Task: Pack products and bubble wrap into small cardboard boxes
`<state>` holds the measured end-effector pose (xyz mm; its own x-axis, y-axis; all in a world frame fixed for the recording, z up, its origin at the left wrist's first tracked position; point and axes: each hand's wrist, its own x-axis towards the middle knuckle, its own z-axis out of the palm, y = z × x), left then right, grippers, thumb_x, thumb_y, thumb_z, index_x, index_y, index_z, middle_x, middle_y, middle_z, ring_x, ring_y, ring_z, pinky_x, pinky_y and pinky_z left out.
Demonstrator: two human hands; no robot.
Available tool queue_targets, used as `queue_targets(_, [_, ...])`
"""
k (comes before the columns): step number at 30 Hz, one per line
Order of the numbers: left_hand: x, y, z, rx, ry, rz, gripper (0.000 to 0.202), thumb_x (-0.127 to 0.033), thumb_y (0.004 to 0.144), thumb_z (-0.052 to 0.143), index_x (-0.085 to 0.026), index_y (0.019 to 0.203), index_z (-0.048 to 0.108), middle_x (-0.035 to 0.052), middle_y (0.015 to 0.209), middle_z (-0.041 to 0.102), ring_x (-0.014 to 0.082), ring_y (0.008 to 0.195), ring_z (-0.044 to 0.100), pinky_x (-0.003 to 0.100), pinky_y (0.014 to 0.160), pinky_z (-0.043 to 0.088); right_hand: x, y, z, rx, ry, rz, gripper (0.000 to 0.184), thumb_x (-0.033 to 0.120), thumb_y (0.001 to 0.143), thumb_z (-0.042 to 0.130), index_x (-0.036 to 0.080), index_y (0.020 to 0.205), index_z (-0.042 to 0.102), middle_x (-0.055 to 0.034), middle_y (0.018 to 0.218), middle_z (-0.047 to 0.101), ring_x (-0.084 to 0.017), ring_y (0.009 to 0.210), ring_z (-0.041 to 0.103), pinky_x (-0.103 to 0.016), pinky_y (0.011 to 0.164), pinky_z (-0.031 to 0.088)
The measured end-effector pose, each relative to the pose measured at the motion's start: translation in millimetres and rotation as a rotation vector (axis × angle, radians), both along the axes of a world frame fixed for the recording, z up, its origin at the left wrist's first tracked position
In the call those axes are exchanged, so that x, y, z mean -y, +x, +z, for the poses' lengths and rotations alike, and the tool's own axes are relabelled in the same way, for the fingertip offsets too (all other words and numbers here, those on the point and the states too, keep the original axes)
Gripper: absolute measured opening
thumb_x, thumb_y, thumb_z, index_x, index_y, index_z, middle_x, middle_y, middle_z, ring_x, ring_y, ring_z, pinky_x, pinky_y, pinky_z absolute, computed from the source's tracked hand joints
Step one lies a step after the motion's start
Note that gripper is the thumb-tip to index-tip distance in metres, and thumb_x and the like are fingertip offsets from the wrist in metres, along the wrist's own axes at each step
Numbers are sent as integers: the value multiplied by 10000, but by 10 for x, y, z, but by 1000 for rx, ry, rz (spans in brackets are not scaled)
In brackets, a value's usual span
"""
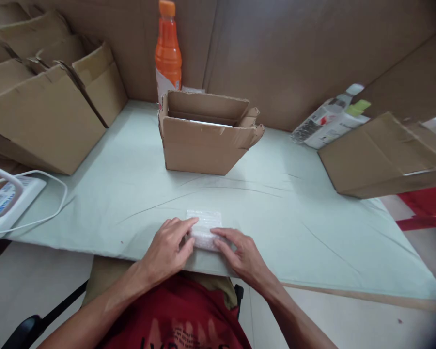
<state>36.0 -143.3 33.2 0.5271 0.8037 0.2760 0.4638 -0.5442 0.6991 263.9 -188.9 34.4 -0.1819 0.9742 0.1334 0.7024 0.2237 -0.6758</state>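
Near the front edge of the table lies a small sheet of clear bubble wrap, its near part thicker as if folded or rolled. Whether anything is inside it I cannot tell. My left hand grips its left side between thumb and index finger. On the right side, my right hand holds it the same way, thumb below and index finger on top. Beyond them stands an open cardboard box with a pale edge of something showing inside.
Behind the box rises a bottle of orange drink. Several cardboard boxes stand at left, near a white power strip with a cable. Two bottles and another cardboard box are at right. Pale cloth covers the table.
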Motion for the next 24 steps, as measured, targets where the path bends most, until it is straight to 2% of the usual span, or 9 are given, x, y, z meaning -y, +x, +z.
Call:
queue_targets(3, [-123, 89, -105, -150, 80, 123, 351, -165, 900, 501, -145, 1231, 616, 72, 879, 705, 221, 816, 617, 368, 777, 502, -224, 44, -27, 155, 63, -64, 262, 355, 972, 564, 225, 1166, 683, -112, 1155, 708, -288, 1054, 642, -474, 931, 503])
queue_targets(6, [-220, 144, -171, -291, 152, 172, 305, -161, 896, 520, -157, 1177, 638, 79, 896, 721, 240, 856, 620, 377, 799, 493, -421, 61, -90, 300, 107, -72, 357, 429, 936, 608, 204, 1209, 660, -161, 1349, 612, -348, 1193, 567, -534, 973, 465])
queue_targets(10, [-225, 122, -196, -303, 151, 189, 242, -196, 927, 523, -160, 1131, 646, 77, 880, 713, 244, 846, 615, 386, 802, 491, -448, 27, -149, 291, 104, -7, 221, 413, 935, 620, 215, 1024, 658, -151, 1387, 585, -339, 1250, 538, -525, 988, 449])
queue_targets(12, [-185, 86, -204, -228, 102, 201, 249, -221, 944, 504, -153, 1144, 638, 80, 894, 703, 244, 860, 617, 393, 816, 496, -385, -13, -164, 217, 108, 28, 141, 360, 938, 617, 220, 930, 623, -136, 1351, 612, -320, 1245, 548, -507, 983, 449])
queue_targets(14, [-130, 43, -207, -116, 16, 208, 295, -257, 946, 506, -144, 1197, 612, 96, 976, 699, 246, 917, 626, 402, 852, 502, -304, -67, -172, 124, 121, 52, 101, 318, 942, 609, 225, 907, 593, -115, 1220, 678, -293, 1155, 602, -480, 953, 462])
queue_targets(18, [-34, -19, -159, 122, -279, 175, 583, -294, 870, 586, -131, 1412, 447, 132, 1216, 655, 235, 1057, 632, 383, 917, 509, -170, -164, -137, -117, 98, 4, 92, 305, 950, 593, 237, 892, 572, -52, 903, 699, -214, 857, 658, -357, 797, 520])
queue_targets(20, [-9, -18, -112, 225, -454, 118, 641, -285, 879, 556, -137, 1474, 372, 88, 1097, 680, 188, 945, 654, 321, 830, 528, -136, -174, -90, -225, 47, -46, 94, 302, 938, 601, 241, 874, 570, -40, 881, 687, -194, 820, 659, -309, 756, 530])
queue_targets(22, [6, 7, -75, 270, -524, 98, 596, -279, 906, 511, -147, 1474, 387, 23, 904, 666, 146, 776, 635, 265, 714, 518, -120, -148, -37, -290, -18, -79, 93, 301, 907, 636, 242, 962, 591, -32, 912, 688, -190, 851, 667, -293, 776, 533])
queue_targets(24, [20, 41, -72, 249, -455, 126, 539, -265, 912, 497, -160, 1438, 455, 15, 872, 663, 137, 751, 629, 247, 698, 514, -115, -100, 9, -321, -111, -69, 353, 304, 856, 697, 240, 1182, 577, -23, 947, 693, -190, 876, 670, -292, 797, 531])
